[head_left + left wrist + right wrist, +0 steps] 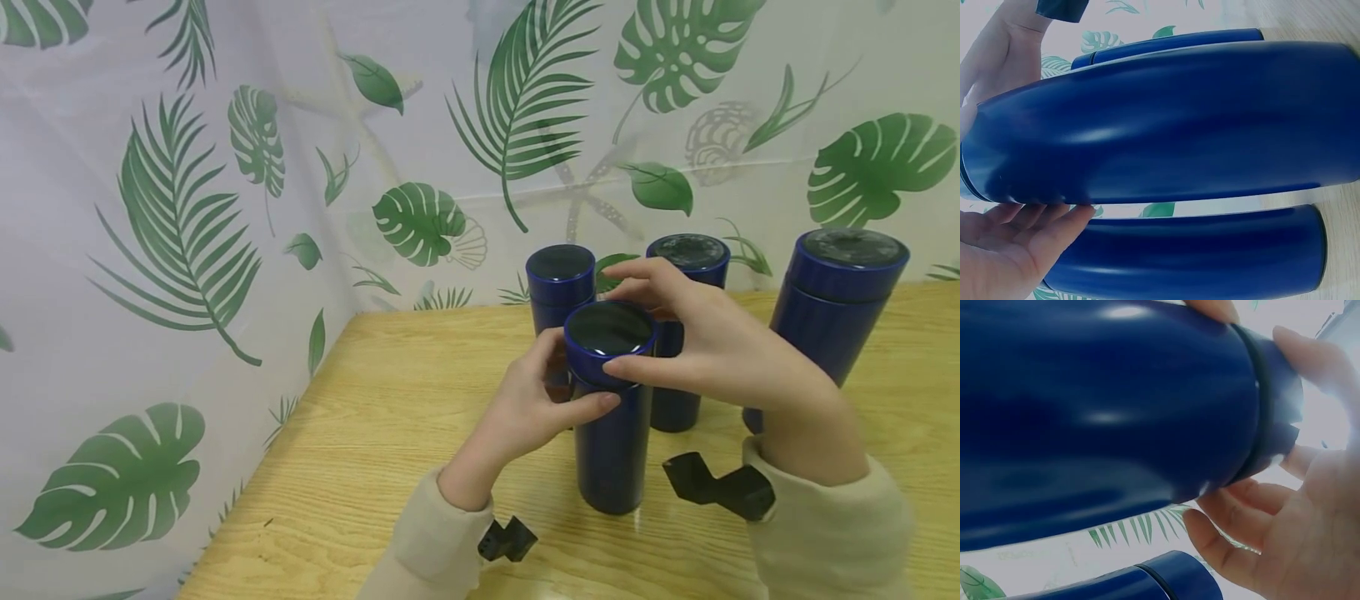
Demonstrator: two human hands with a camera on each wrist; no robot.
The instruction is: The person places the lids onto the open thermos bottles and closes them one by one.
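A dark blue thermos bottle [612, 450] with a glossy black-topped lid [609, 329] stands upright on the table, nearest the person. My left hand [517, 408] grips its upper body just below the lid, thumb across the front. My right hand [723, 346] holds the lid between the thumb in front and fingers reaching behind. The right wrist view shows the lid seated at the bottle's neck above a dark seam, with the right hand [1297, 519] around it. From the left wrist, the bottle [1166, 125] fills the view, its lid mostly cut off at the edge.
Similar blue bottles stand close behind: one at the back left [561, 279], one in the middle [686, 258] partly behind the right hand, one at the right [840, 300]. The wooden table [360, 467] meets a leaf-printed white curtain [420, 125] at the back and left.
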